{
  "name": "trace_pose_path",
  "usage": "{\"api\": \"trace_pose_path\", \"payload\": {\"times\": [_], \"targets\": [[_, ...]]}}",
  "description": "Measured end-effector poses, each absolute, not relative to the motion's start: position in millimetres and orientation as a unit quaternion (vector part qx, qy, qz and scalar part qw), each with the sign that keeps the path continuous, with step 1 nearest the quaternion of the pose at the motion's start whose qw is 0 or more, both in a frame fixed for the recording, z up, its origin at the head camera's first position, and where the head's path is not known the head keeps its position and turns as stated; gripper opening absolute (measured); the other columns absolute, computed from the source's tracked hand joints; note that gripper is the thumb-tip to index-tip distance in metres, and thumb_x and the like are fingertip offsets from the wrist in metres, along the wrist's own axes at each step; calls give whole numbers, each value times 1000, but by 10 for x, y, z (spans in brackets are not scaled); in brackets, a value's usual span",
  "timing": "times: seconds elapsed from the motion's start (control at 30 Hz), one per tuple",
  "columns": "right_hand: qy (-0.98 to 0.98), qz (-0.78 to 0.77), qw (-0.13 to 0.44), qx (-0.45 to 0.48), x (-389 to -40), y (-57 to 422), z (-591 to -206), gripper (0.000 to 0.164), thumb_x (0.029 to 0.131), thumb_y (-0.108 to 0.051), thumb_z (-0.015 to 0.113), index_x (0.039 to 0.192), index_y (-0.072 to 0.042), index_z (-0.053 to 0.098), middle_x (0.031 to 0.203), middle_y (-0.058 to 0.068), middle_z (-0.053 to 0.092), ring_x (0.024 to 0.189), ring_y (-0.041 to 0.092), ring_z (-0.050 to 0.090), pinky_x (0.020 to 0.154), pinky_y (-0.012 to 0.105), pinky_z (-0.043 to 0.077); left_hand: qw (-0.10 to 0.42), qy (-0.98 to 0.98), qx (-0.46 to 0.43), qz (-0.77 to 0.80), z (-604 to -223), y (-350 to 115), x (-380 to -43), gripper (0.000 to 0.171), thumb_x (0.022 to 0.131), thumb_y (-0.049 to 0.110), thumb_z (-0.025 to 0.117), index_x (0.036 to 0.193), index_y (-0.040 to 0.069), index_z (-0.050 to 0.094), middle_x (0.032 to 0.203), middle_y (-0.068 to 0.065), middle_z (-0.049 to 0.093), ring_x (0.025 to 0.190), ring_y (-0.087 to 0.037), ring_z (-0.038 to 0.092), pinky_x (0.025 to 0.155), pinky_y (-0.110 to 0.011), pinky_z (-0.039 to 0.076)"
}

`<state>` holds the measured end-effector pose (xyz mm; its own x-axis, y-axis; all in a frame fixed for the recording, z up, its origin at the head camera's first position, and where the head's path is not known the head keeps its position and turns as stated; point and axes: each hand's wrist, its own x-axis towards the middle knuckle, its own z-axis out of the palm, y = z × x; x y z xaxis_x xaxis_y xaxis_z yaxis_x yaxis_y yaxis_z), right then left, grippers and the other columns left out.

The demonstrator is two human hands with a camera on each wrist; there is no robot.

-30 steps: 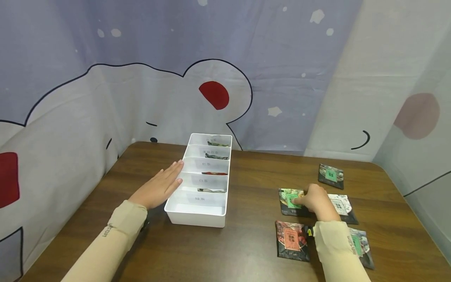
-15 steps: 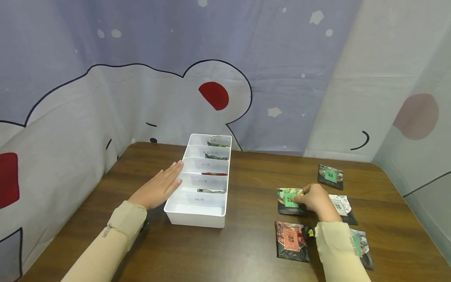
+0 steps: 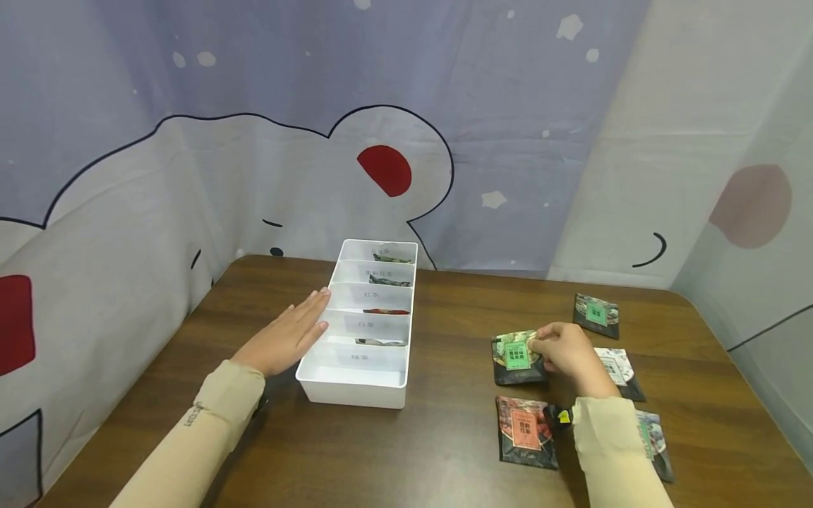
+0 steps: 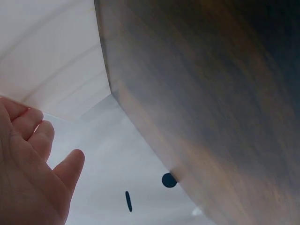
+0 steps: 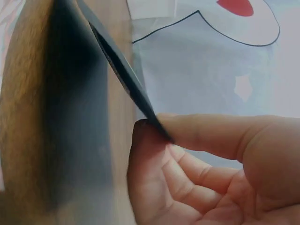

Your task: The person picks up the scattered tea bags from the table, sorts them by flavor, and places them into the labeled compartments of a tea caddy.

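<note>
Between thumb and fingers, my right hand [image 3: 570, 355] pinches the right edge of a tea sachet [image 3: 518, 358] with a green label. In the right wrist view that sachet [image 5: 123, 70] appears edge-on, lifted off the table. My left hand [image 3: 287, 337] has its fingers straight and touches the left side of a long white divided box [image 3: 356, 396]. The left wrist view has the fingertips against the box wall [image 4: 56, 61]. Upright sachets stand in several of its labelled compartments, among them a red one [image 3: 386, 311]; the nearest compartment shows none.
A red-labelled sachet [image 3: 526, 432] lies in front of the held one. A white sachet [image 3: 619, 372], a green-labelled sachet [image 3: 595, 315] and another partly hidden sachet [image 3: 657, 448] lie at the right of the wooden table [image 3: 457, 451]. A printed curtain [image 3: 508, 141] hangs behind.
The green-labelled sachet under my right hand has come up off the table at its right edge and shifted slightly left. My left hand and the box have stayed put.
</note>
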<state>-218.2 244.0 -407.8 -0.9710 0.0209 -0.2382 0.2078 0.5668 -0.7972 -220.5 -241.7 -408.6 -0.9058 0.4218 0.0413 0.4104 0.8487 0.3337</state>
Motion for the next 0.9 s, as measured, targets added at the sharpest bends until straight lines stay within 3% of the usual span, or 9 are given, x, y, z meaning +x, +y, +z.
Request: {"api": "trace_pose_path", "payload": {"times": [0.37, 0.6, 0.9], "targets": [[856, -511, 68, 49, -2211, 2421, -4096, 37, 99, -15, 66, 122, 10, 55, 111, 26, 69, 81, 20, 68, 73, 36, 62, 10, 966, 223, 133, -4065, -2408, -2229, 67, 111, 46, 28, 163, 7, 14, 169, -9, 14, 155, -31, 15, 123, -58, 16], [842, -535, 47, 46, -2232, 2350, -4098, 32, 100, -13, 63, 123, 8, 54, 113, 24, 69, 80, 18, 69, 74, 32, 62, -18, 969, 234, 81, -3993, -2383, -2210, 66, 110, 44, 34, 160, 3, 24, 166, -13, 24, 153, -31, 22, 123, -57, 18], [825, -564, 14, 45, -2294, 2235, -4049, 28, 99, -11, 65, 120, 6, 56, 109, 17, 70, 86, 15, 70, 77, 30, 62, -17, 968, 240, 69, -3920, -2359, -2162, 64, 110, 41, 36, 159, 2, 27, 165, -14, 27, 153, -31, 24, 122, -57, 18]]}}
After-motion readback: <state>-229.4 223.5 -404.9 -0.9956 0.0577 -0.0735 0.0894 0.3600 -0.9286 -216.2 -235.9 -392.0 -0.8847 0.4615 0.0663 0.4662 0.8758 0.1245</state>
